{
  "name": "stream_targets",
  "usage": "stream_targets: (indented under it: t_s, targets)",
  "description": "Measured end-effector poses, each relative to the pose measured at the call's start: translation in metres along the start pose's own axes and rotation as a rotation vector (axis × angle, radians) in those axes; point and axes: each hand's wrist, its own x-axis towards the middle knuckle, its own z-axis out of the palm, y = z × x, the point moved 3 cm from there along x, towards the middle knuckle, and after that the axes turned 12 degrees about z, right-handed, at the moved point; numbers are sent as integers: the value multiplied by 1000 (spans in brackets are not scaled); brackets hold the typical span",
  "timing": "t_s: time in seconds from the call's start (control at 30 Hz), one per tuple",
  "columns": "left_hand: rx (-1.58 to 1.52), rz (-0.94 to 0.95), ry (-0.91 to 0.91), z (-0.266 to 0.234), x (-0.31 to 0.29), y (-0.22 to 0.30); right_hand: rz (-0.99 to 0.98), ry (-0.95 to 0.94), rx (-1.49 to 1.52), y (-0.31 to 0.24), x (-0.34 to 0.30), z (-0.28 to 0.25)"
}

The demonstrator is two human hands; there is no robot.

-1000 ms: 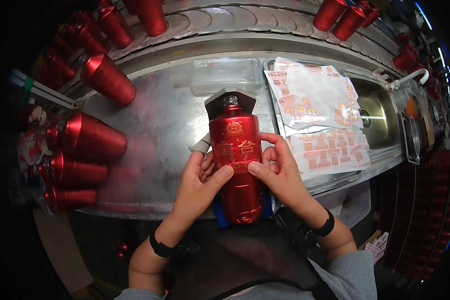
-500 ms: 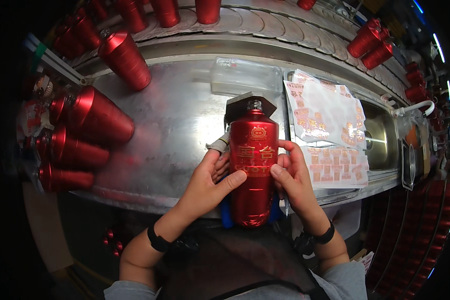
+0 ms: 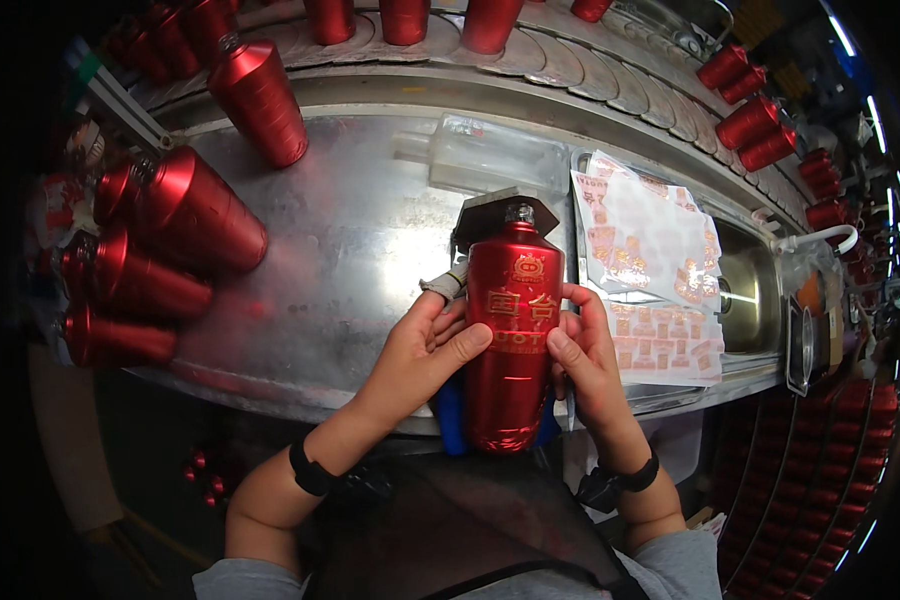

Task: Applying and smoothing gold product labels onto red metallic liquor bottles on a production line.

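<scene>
A glossy red bottle [image 3: 510, 395] with gold lettering and a clear glass neck is held between my two hands, its neck pointing away from me. My left hand [image 3: 425, 355] grips its left side, thumb on the front face. On the opposite side my right hand [image 3: 588, 365] holds it with the thumb near the lettering. A thin pale tool [image 3: 570, 410] shows below my right fingers; its kind is unclear. Beyond the bottle's neck sits a dark angular block [image 3: 480, 220]. A pale wrapped bundle [image 3: 444, 286] lies by my left fingertips, and something blue [image 3: 452, 418] shows under the bottle.
Several red bottles [image 3: 200, 210] stand at the left of the metal table [image 3: 300, 300]. Printed red-and-gold sheets [image 3: 655, 260] lie at right, beside a sink [image 3: 748, 300] with a white tap [image 3: 820, 238]. A clear tray [image 3: 495, 155] lies behind. A plated conveyor [image 3: 560, 65] carries more bottles.
Bottles on the conveyor have shifted to the right. The held bottle has turned slightly, its lettering now further right on the face. Both hands keep their hold; the whole view has shifted a little.
</scene>
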Motion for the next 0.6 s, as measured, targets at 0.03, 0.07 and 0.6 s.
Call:
stream_targets:
  t_s: [0.03,0.07,0.6]
  targets:
    - [-5,-5,-2,0,0,0,25,9,13,-1,-1,1]
    - [-10,3,0,-1,-1,0,48,16,25,-2,-1,2]
    - [-92,-64,13,-2,5,3,-34,74,-14,10,4,6]
